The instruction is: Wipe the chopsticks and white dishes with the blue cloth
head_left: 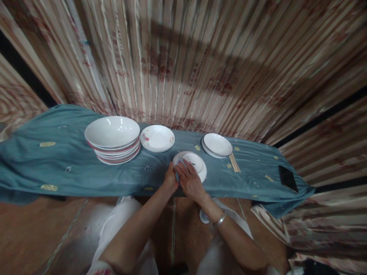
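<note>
A white plate (203, 175) lies near the front edge of the cloth-covered table, with a smaller round white shape showing inside its rim. My left hand (171, 179) is closed on the plate's left edge, its fingers partly hidden. Over the plate, my right hand (190, 180) presses a pale blue cloth (178, 162) against the left part of the surface. Much of that cloth is covered by the fingers. A silver bracelet circles my right wrist.
Large white bowls (114, 131) stand stacked at the left, beside flower-patterned plates (157, 138). To the right are a stack of small white plates (218, 145), wooden chopsticks (234, 163) and a black phone (288, 178). A patterned curtain (183, 68) hangs behind the table (94, 179).
</note>
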{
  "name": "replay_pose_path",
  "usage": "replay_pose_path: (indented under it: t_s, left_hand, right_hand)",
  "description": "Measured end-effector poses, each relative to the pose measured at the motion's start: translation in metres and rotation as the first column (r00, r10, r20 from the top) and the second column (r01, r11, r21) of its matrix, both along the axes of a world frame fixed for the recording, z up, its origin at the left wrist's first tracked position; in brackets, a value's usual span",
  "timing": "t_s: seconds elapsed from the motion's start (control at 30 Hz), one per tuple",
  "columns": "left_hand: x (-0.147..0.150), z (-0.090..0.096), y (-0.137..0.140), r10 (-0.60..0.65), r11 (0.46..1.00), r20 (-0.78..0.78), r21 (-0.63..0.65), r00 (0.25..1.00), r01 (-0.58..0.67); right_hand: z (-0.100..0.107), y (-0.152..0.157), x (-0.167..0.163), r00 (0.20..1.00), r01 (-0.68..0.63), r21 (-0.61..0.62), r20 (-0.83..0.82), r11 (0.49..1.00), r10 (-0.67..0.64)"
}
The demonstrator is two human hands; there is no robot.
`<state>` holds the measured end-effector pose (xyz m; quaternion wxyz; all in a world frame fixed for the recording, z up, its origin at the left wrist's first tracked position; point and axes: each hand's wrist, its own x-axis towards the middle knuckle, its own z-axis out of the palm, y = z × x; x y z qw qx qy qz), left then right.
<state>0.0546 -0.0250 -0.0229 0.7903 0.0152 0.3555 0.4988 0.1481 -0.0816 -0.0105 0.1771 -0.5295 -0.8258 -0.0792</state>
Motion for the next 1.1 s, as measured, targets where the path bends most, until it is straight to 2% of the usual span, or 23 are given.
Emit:
replay_pose_path:
  t_s: [0.13,0.27,0.4,0.57,0.9,1.1]
  left_hand:
    - [0.0,-0.005,0.002,0.023,1.0,-0.002,-0.018,1.0,-0.023]
    - [-0.001,-0.002,0.003,0.007,1.0,0.077,-0.029,0.997,-0.005]
    - [-0.003,0.003,0.003,-0.057,0.996,0.107,-0.063,0.993,0.064]
    - [-0.004,0.012,0.0,-0.06,0.998,0.14,-0.018,0.988,0.063]
    - [-0.001,0.013,0.001,-0.079,0.996,0.154,0.049,0.985,0.072]
    - [-0.004,0.023,-0.001,-0.129,0.991,0.119,0.037,0.984,0.126]
  right_hand:
    - [0.014,0.016,-0.002,0.996,-0.066,-0.064,0.05,0.996,0.069]
    - [0.026,0.034,-0.007,0.988,-0.108,-0.108,0.096,0.988,0.118]
    - [0.033,0.051,-0.009,0.98,-0.109,-0.146,0.152,0.983,0.132]
    - [0.036,0.068,-0.007,0.977,-0.08,-0.191,0.178,0.978,0.115]
    - [0.033,0.09,0.004,0.989,0.082,-0.256,0.14,0.963,-0.047]
    - [0.033,0.1,0.018,0.976,0.214,-0.359,0.05,0.908,-0.21]
